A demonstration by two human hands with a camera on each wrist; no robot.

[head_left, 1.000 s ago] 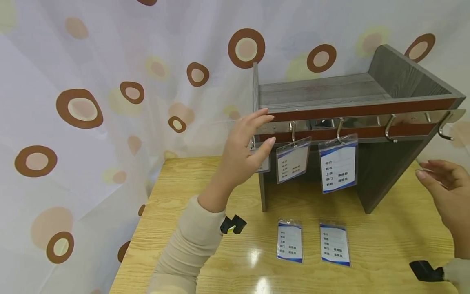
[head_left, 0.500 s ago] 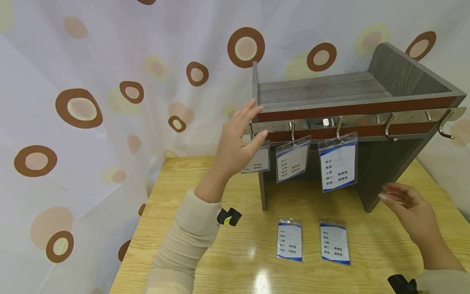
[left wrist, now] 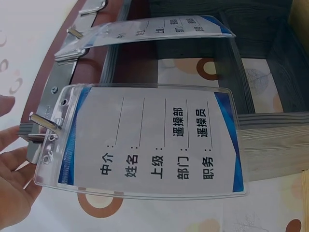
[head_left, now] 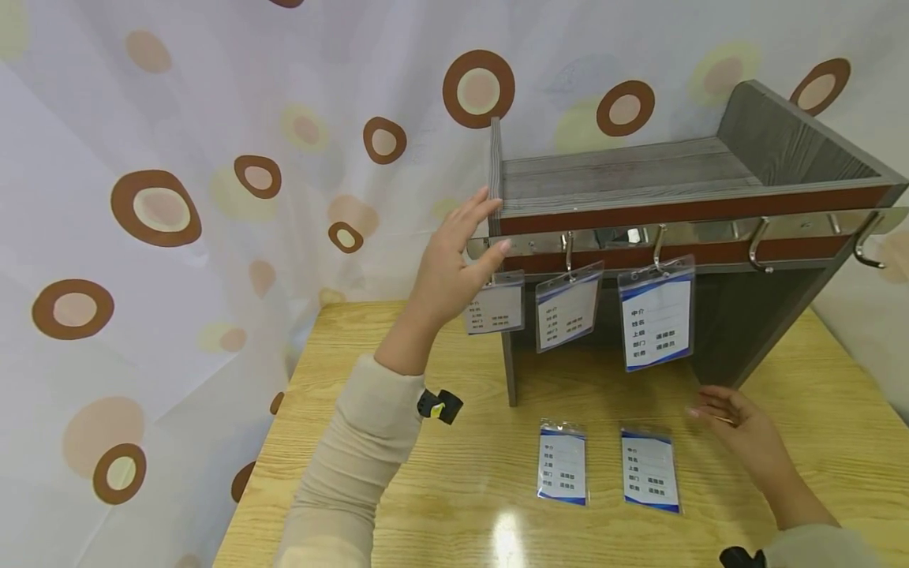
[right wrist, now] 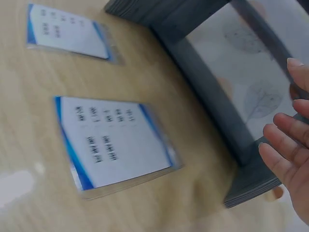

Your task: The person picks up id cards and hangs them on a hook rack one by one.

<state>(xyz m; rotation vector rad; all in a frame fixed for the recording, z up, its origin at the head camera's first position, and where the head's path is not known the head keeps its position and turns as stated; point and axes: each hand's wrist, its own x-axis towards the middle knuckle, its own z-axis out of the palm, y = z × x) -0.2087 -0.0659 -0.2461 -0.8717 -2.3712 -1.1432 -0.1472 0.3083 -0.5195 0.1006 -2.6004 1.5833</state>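
My left hand (head_left: 450, 268) is at the left end of the metal hook rail (head_left: 699, 232), thumb spread from its extended fingers. Just beside it a clear-sleeved name badge (head_left: 495, 309) hangs from the first hook; the left wrist view shows this badge (left wrist: 145, 140) close up. Two more badges hang along the rail, a tilted one (head_left: 570, 309) and a larger-looking one (head_left: 656, 319). Over the table, my right hand (head_left: 749, 446) has loosely bent fingers and nothing in them. It is nearest the right badge (head_left: 649, 472) of two lying flat; the other badge (head_left: 562, 465) lies to its left.
A grey wooden shelf (head_left: 625, 175) with a red-brown front strip carries the rail and stands on the light wood table (head_left: 341, 442). Two hooks on the right, one bare hook (head_left: 758, 246) and an end hook (head_left: 866, 241), stick out forward. A patterned curtain (head_left: 234, 252) hangs behind.
My right hand has moved left and down from beside the shelf towards the badges on the table. My left hand has shifted slightly left, uncovering the first hanging badge.
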